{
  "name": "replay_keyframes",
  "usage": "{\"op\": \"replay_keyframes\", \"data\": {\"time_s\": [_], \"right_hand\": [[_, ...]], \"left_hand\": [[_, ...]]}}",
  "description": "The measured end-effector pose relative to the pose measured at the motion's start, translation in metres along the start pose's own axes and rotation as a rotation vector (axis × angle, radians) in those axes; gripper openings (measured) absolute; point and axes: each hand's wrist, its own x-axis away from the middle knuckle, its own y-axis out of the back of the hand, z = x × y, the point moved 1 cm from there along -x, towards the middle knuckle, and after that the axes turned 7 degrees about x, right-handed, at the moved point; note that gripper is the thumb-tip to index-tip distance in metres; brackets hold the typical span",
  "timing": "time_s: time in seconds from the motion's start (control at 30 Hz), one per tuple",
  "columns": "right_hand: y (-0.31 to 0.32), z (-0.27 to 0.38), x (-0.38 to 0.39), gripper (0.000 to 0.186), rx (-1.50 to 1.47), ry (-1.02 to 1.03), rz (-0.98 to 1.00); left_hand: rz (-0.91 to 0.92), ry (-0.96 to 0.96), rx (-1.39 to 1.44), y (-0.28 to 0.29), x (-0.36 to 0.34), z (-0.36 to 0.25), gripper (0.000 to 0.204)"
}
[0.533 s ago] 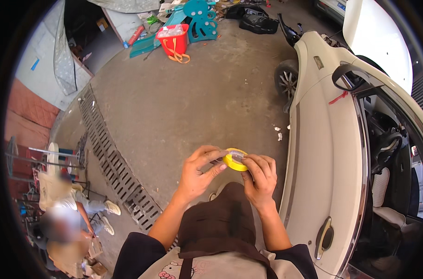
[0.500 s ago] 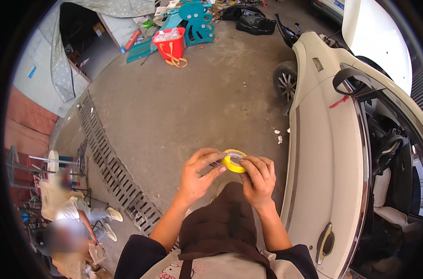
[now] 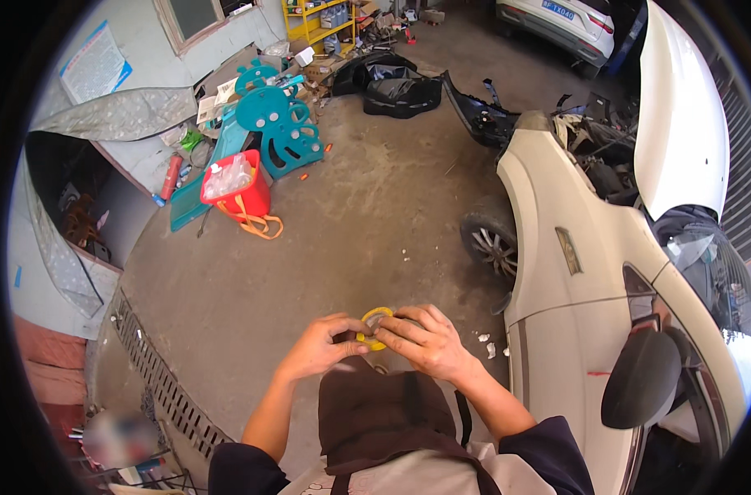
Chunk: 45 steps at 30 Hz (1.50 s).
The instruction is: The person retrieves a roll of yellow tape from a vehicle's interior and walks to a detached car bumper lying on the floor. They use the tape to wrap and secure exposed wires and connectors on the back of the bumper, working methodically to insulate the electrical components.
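Since half a second ago I'm looking further up the yard, both hands pinching the yellow tape roll with fingers curled tight, could slip and drop on the concrete floor.

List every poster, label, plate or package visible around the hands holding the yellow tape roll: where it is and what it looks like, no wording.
Poster: on the grey wall, upper left; rectangular, blue and white.
Number plate: on the white car at the top edge; small blue rectangle.
Papers: propped by the teal stand, upper left; pale printed sheets.
Clear packets: inside the red basket; transparent, crumpled.
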Motion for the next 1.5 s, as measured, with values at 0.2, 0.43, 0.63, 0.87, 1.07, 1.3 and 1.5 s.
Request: {"op": "replay_keyframes", "data": {"time_s": [0.2,0.43,0.63,0.87,1.07,1.3,1.5], "right_hand": [[-0.064,-0.206,-0.102,0.042,0.013,-0.085,0.125],[-0.106,-0.429,-0.191,0.042,0.143,-0.419,0.035],[-0.116,-0.581,-0.263,0.042,0.095,-0.736,-0.152],[-0.213,-0.787,-0.354,0.043,-0.592,-0.975,-0.384],[-0.225,-0.988,-0.451,0.042,-0.3,-0.804,-0.104],[-0.293,-1.243,-0.48,0.025,-0.01,-0.549,0.093],[-0.336,-1.423,-0.507,0.026,-0.254,-0.918,-0.183]], "left_hand": [[0.264,0.228,0.384,0.12,-0.242,0.044,0.025],[0.331,0.13,0.314,0.203,-0.546,0.046,0.02],[0.366,0.039,0.179,0.248,-0.743,0.007,0.01],[0.165,-0.259,-0.31,0.315,-0.97,0.008,0.005],[-0.071,-0.056,0.06,0.408,-1.122,0.006,0.016],[-0.06,-0.03,0.24,0.457,-1.336,0.042,0.036],[0.219,0.023,-0.139,0.502,-1.596,0.034,0.014]]}}
